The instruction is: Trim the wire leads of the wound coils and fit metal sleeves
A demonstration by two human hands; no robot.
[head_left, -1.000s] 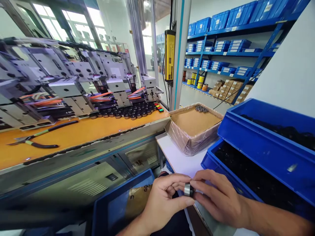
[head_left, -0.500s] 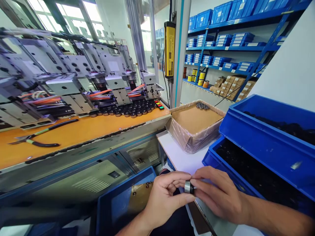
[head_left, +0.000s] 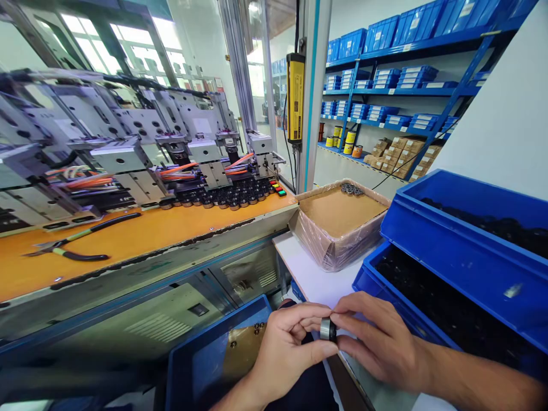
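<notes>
A small metal ring with a black part on its right side (head_left: 326,329) is between both hands, over the edge of the white side table. My left hand (head_left: 285,348) pinches the metal side between thumb and fingers. From the right, the closed fingers of my right hand (head_left: 381,337) grip the black side, partly hiding it. Below and left of my left hand is a blue bin (head_left: 205,357) with a brown sheet and a few small ring-shaped parts in it.
Two stacked blue bins (head_left: 454,251) of black parts stand on the right. A plastic-wrapped carton (head_left: 334,251) holds several rings at its back corner. Pliers (head_left: 81,255) and rows of black round parts (head_left: 231,197) lie on the orange bench before the machine (head_left: 128,160).
The bench and machine sit slightly lower in view as the head shifts. Both hands stay on the ring, with the right fingers slightly shifted.
</notes>
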